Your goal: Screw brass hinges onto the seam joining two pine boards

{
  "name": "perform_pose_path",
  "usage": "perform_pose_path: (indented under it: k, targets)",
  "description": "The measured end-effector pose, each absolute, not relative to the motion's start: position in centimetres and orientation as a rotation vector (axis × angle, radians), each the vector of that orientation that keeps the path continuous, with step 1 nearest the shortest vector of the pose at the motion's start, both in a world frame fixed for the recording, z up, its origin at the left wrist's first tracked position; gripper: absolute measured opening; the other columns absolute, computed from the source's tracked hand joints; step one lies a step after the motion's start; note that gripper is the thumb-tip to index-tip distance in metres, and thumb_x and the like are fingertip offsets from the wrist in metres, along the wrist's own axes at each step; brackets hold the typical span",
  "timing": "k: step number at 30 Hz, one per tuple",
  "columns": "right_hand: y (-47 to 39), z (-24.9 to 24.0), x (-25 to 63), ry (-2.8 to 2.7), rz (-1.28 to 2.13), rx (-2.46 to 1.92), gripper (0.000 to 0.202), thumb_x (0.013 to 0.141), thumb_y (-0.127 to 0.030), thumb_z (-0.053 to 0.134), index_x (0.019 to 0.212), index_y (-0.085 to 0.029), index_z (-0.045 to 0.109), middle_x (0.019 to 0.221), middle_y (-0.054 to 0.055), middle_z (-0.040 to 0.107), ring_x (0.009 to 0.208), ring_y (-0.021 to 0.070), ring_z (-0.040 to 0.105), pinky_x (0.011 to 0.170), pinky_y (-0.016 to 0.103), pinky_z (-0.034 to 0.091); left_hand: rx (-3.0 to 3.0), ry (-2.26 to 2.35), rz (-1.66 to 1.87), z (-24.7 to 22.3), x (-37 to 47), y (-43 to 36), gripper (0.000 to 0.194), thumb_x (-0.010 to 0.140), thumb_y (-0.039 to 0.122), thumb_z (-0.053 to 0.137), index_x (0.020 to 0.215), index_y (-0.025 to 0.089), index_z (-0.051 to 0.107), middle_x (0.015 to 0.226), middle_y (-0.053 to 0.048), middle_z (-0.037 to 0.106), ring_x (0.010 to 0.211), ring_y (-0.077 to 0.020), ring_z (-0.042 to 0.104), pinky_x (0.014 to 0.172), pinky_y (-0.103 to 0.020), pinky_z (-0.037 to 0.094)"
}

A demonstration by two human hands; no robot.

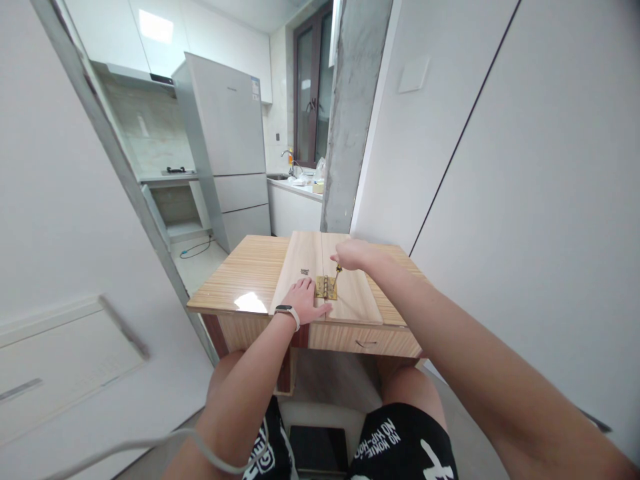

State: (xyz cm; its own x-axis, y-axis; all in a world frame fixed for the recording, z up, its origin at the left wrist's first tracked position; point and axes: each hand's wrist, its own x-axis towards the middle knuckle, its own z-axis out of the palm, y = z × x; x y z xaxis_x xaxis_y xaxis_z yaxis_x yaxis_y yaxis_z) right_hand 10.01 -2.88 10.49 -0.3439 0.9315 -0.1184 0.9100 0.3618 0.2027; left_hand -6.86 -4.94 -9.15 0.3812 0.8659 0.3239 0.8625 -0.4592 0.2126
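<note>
Two pale wooden boards (306,253) lie side by side on the desk, and a brass hinge (326,287) spans the seam between them. My left hand (304,301) rests flat on the boards with its fingers spread, beside the left leaf of the hinge. Above the right leaf, my right hand (351,254) is closed around the top of a screwdriver (337,275). The thin shaft points down to the hinge's right leaf; its tip is too small to make out. A small pile of dark screws (305,271) lies on the left board.
Beneath the boards is a wood-grain desk (240,267) with a drawer (367,341) at its front. A grey cable (200,440) crosses low on the left. Beyond a doorway stand a refrigerator (233,127) and a sink counter (295,203). White wall panels flank the desk.
</note>
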Motion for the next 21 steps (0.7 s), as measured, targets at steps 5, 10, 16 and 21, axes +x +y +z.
perform_pose_path:
  k: [5,10,16,21]
  targets:
    - [-3.2,10.9,10.1,2.416,0.196,1.585,0.033,0.099,-0.036,0.058,0.123,-0.017,0.071,0.125,0.017,0.071,0.112,0.0275,0.068,0.088,0.033,0.049,2.617,1.630,0.624,-9.2,-6.9,-5.0,0.082,0.085,0.081,0.044,0.135,0.016,0.053,0.140,-0.018,0.053,0.134,-0.0354,0.045,0.113,-0.049,0.036]
    - [-3.1,10.9,10.5,2.498,0.230,1.471,0.018,0.093,-0.024,0.064,0.109,-0.023,0.072,0.116,0.009,0.074,0.105,0.0220,0.068,0.080,0.027,0.046,2.604,1.636,0.620,-9.2,-6.8,-4.9,0.081,0.086,0.080,0.043,0.136,0.017,0.052,0.141,-0.017,0.053,0.134,-0.0355,0.045,0.113,-0.049,0.036]
    - [-2.9,10.0,10.4,2.550,0.170,1.552,0.040,0.101,-0.045,0.051,0.124,-0.016,0.065,0.123,0.017,0.071,0.109,0.0261,0.068,0.084,0.030,0.048,2.590,1.629,0.632,-9.1,-6.8,-5.0,0.079,0.086,0.079,0.043,0.136,0.019,0.052,0.144,-0.017,0.052,0.137,-0.0355,0.044,0.114,-0.049,0.035]
    - [-3.2,10.3,9.6,2.442,0.224,1.628,0.048,0.105,-0.046,0.040,0.122,-0.012,0.069,0.126,0.023,0.069,0.118,0.0315,0.066,0.091,0.036,0.050,2.594,1.627,0.620,-9.0,-6.8,-5.0,0.081,0.086,0.080,0.044,0.137,0.017,0.052,0.143,-0.017,0.052,0.136,-0.0355,0.044,0.114,-0.049,0.035]
